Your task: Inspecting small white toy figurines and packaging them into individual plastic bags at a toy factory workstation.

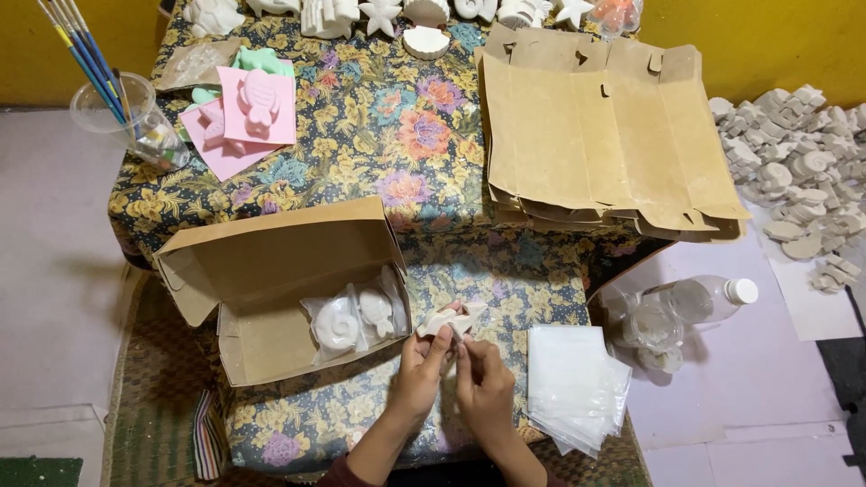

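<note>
Hands meet low in the middle of the frame, above a counter (505, 280) draped in flowered cloth. The left hand (422, 365) and the right hand (483, 383) together hold a small white plaster figure (451, 318), and the fingers (442, 338) of both hands are pinched on it at its lower edge; it looks to be in a thin clear wrapper, though that is hard to tell. Just left of the figure lies an open brown cardboard box (271, 271), and inside it rest two bagged white figures (354, 317). To the right of the hands, at the lower right of the frame, sits a stack of clear plastic bags (573, 383). A pile of flat unfolded cardboard boxes (604, 135) fills the upper right of the counter. Pink moulds (244, 113) lie at the upper left, beside a clear cup of paintbrushes (117, 108). More white figures line the top edge (424, 18), and a heap of white castings (798, 162) covers the floor at the far right, near an empty plastic bottle (704, 298).
</note>
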